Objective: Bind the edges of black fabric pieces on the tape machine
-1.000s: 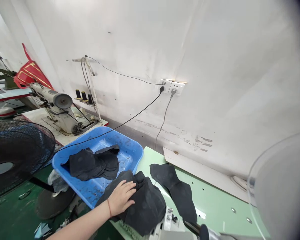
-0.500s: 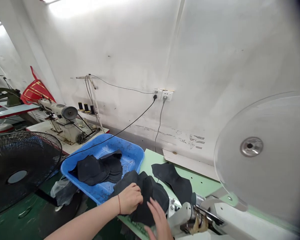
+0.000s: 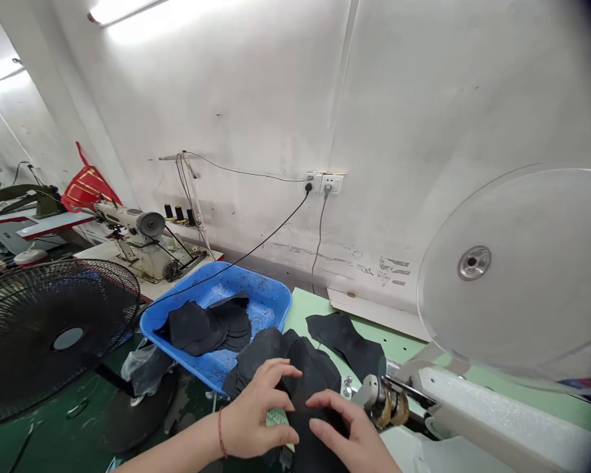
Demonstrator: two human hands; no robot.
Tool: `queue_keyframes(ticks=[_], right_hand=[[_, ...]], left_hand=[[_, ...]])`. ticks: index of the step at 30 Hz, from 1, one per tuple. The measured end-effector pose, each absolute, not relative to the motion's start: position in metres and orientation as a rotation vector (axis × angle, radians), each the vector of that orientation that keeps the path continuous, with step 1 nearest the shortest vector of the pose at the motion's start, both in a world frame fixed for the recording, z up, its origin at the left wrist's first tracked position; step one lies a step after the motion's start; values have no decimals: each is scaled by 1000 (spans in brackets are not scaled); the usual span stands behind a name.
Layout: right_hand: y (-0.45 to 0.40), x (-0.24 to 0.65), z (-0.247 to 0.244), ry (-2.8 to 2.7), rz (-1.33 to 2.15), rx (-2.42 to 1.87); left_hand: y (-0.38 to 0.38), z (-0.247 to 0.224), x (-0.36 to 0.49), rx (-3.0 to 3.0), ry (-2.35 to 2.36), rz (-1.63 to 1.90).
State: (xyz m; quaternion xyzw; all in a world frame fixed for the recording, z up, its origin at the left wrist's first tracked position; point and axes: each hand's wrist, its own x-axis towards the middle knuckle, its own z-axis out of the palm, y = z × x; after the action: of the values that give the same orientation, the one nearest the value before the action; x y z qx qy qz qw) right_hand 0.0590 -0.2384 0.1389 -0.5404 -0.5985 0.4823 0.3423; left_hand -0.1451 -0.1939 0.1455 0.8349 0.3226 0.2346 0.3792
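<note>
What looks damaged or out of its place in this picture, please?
Grey patches low on the wall look like surface damage. Also, a black cable hangs slack from the socket and crosses the view of the tub with dark pieces; it might snag.

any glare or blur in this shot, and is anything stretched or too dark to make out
Head view: the tube lamp glares and washes out the wall beside it; also in the head view, the fan looks stretched near the left edge, the top right corner goes black, and the black cloth shows little texture, while left hand and right hand look fairly sharp.
</note>
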Motion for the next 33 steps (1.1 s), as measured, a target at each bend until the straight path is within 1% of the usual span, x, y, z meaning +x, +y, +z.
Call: queue_keyframes(ticks=[2, 5, 11, 17, 26, 33], right_hand=[[-244, 63, 145, -1519, 1305, -1432], [-251, 70, 148, -1483, 1289, -1480], [-262, 80, 156, -1461, 1347, -1534], [-269, 86, 151, -1482, 1219, -1588], [-271, 81, 156, -1479, 1101, -1625], [-269, 77, 164, -1425, 1118, -1676]], left_hand=[[-200, 151, -140, 2024, 800, 558], [-205, 153, -126, 1877, 848, 457], [-211, 155, -102, 1766, 886, 442], [-219, 162, -93, 1801, 966, 370], [-221, 142, -87, 1662, 998, 446], [-223, 131, -84, 1703, 1040, 494]])
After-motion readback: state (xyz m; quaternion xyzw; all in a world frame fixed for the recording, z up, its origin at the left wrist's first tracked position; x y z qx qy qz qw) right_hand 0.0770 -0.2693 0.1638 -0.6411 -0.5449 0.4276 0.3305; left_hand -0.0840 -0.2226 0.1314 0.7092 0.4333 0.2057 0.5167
